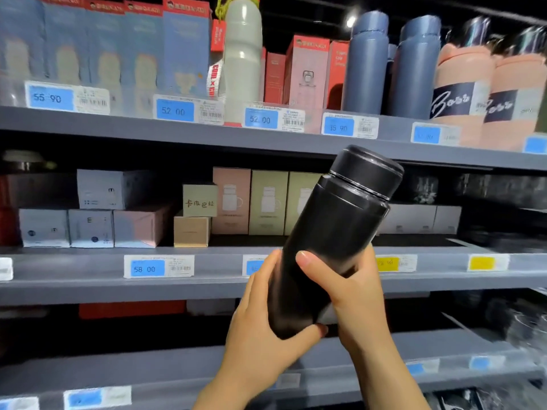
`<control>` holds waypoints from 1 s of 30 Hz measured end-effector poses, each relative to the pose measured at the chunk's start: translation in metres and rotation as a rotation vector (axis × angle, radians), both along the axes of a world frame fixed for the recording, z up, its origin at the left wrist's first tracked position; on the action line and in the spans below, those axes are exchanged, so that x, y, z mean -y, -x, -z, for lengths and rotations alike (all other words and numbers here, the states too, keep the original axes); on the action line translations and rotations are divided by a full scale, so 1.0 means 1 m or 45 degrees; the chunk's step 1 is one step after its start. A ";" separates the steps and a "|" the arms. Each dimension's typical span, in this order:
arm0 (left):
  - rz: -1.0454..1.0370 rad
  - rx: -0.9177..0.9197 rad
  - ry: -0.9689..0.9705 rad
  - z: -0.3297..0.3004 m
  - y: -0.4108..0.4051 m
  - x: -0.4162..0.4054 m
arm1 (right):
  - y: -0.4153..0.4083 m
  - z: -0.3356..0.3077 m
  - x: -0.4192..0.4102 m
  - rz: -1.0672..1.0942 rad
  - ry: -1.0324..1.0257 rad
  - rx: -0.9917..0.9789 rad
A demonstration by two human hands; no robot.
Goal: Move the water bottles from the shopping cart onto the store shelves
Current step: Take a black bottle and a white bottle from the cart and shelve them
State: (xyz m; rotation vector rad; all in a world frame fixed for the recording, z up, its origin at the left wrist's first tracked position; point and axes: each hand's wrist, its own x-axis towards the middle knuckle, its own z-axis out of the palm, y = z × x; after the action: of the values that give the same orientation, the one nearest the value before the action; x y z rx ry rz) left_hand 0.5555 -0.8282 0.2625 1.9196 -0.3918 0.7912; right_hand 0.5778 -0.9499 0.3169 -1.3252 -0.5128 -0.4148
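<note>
Before grey store shelves (pixel 207 137), black bottle (pixel 331 241) tilted, base clasped between left hand (pixel 260 329) and right hand (pixel 346 291)

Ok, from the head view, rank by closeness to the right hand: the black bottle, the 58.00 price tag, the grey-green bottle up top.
1. Black bottle: gripped in the right hand.
2. 58.00 price tag: middle shelf edge, to the left.
3. Grey-green bottle: top shelf, up and left.

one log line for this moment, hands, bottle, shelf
left hand: grips base | right hand: grips lower body | black bottle: tilted right, lid on, off shelf | middle shelf: behind
</note>
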 end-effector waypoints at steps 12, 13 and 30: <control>-0.235 0.417 -0.147 -0.060 -0.020 0.017 | -0.005 -0.068 -0.006 0.284 0.042 0.366; -0.311 0.460 -0.185 -0.067 -0.021 0.009 | -0.009 -0.084 -0.005 0.235 0.030 0.379; -1.042 -0.003 -0.753 0.001 -0.085 -0.121 | -0.117 -0.275 -0.048 -0.032 -0.507 0.080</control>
State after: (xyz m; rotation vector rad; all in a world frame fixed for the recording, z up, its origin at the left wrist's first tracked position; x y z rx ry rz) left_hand 0.6403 -0.7068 0.2614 2.6800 0.2302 1.2921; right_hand 0.6946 -0.9015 0.5922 -0.9240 -0.4702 -0.5101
